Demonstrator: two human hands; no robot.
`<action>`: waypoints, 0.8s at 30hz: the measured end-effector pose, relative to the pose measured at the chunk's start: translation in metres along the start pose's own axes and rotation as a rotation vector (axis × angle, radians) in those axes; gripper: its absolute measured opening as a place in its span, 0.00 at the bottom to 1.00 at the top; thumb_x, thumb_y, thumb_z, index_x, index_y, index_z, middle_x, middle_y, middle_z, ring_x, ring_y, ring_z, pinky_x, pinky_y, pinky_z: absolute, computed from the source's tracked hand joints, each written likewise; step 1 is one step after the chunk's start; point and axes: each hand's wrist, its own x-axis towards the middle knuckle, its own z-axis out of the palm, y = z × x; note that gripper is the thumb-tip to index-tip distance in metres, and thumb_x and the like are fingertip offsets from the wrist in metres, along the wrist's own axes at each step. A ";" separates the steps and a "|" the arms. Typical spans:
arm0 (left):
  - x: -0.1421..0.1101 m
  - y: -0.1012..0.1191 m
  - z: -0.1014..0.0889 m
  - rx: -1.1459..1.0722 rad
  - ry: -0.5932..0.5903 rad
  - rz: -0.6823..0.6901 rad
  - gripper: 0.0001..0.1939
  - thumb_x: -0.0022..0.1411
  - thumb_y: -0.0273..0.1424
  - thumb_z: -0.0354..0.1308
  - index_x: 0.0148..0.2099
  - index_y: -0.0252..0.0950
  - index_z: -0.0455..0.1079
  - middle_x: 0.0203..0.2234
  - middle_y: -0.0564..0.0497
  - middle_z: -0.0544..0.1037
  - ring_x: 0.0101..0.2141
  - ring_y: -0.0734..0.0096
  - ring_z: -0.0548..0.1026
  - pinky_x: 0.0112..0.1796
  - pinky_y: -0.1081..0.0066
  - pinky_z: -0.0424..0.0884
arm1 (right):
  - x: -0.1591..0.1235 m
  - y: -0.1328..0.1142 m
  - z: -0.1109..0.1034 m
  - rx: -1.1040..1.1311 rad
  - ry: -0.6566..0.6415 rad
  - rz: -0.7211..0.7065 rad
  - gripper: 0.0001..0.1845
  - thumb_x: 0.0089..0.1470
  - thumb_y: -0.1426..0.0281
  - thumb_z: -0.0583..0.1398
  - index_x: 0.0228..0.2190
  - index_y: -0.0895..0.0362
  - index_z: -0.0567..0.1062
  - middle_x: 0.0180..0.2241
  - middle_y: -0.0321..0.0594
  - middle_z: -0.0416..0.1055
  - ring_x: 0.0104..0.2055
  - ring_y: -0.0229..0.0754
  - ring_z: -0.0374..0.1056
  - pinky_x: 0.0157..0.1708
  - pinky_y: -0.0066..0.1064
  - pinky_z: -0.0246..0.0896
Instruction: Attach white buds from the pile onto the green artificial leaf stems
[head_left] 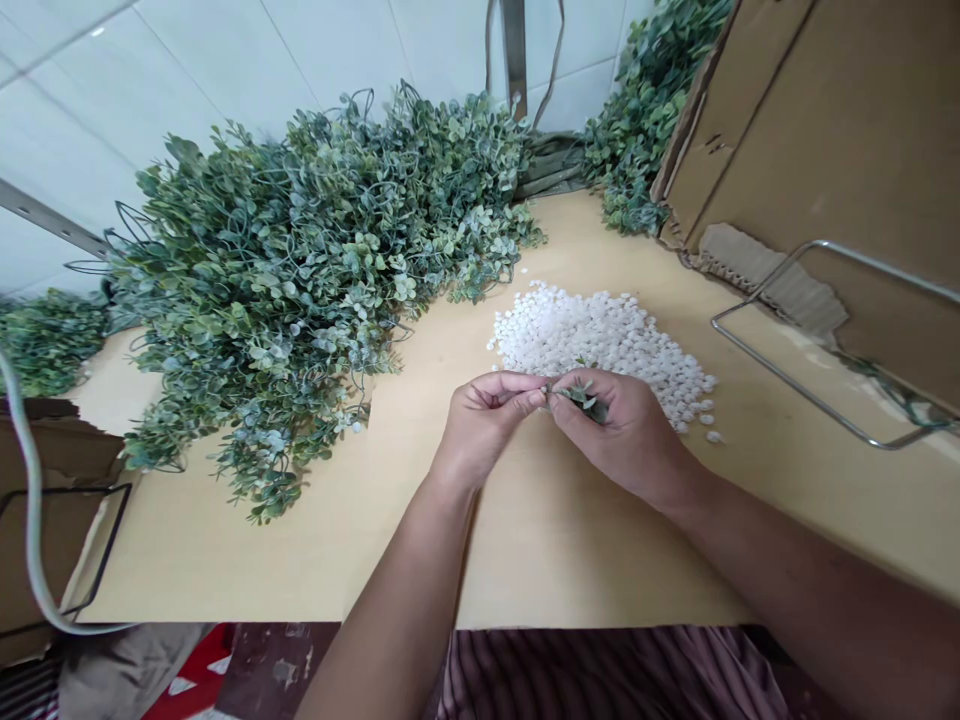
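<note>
My right hand (611,425) is closed around a small sprig of green artificial leaves (585,400), with leaf tips showing between thumb and fingers. Right against it, my left hand (491,415) is closed in a pinch, its thumb and fingertips meeting at the sprig's end. What sits between those fingertips is too small to make out. Just beyond both hands lies a heap of small white plastic pieces (577,330), with a few loose ones at its right edge. To the left spreads a large pile of artificial greenery (300,260) with thin looped stems.
A wooden table (600,550) lies under everything. On the right stand a cardboard box (840,150) and a bent metal wire frame (795,390). More greenery (637,130) is at the back right. A pale hose (34,500) curves past the left edge. A tiled wall (225,60) rises behind.
</note>
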 end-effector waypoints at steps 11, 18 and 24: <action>-0.008 0.014 -0.005 0.515 0.038 0.561 0.06 0.50 0.28 0.64 0.34 0.37 0.77 0.34 0.47 0.77 0.37 0.69 0.73 0.41 0.70 0.68 | 0.004 -0.008 -0.001 0.034 -0.053 -0.092 0.10 0.54 0.66 0.55 0.27 0.59 0.72 0.27 0.40 0.72 0.30 0.40 0.67 0.31 0.30 0.59; -0.015 0.015 0.001 0.697 -0.041 0.775 0.04 0.53 0.23 0.59 0.29 0.36 0.73 0.28 0.50 0.74 0.32 0.71 0.72 0.36 0.71 0.69 | 0.003 -0.008 0.001 -0.208 -0.022 -0.286 0.14 0.56 0.64 0.53 0.24 0.58 0.70 0.23 0.42 0.69 0.28 0.43 0.66 0.29 0.33 0.60; -0.015 0.018 -0.003 0.603 0.012 0.720 0.03 0.56 0.26 0.58 0.29 0.35 0.70 0.29 0.49 0.72 0.33 0.71 0.71 0.37 0.71 0.67 | -0.001 -0.008 -0.002 -0.150 0.046 -0.327 0.10 0.53 0.68 0.58 0.38 0.58 0.71 0.33 0.45 0.73 0.35 0.44 0.69 0.35 0.33 0.64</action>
